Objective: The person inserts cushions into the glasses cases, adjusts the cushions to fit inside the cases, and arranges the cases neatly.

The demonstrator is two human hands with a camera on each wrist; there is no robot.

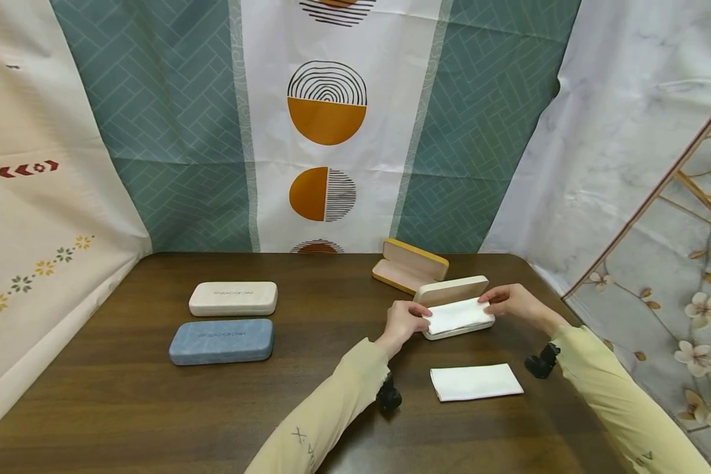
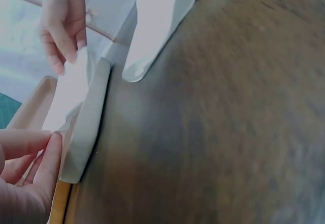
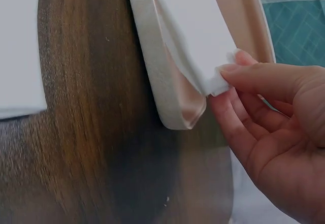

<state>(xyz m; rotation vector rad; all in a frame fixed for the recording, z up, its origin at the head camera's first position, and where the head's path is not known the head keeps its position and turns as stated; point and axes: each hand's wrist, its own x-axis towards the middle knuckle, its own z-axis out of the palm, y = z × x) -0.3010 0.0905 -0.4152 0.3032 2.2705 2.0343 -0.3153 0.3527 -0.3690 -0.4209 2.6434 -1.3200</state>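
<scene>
A folded white cloth lies over the lower half of an open cream glasses case, whose lid stands tilted back. My left hand pinches the cloth's left end between thumb and fingers. At the opposite end my right hand pinches a corner; in the right wrist view the cloth slopes into the case, with some pinkish lining showing below it. A second folded white cloth lies flat on the table, nearer to me.
Behind the cream case stands an open yellow glasses case, close to it. Toward the left sit a closed cream case and a closed blue case. The brown table meets hanging fabric at its back and sides.
</scene>
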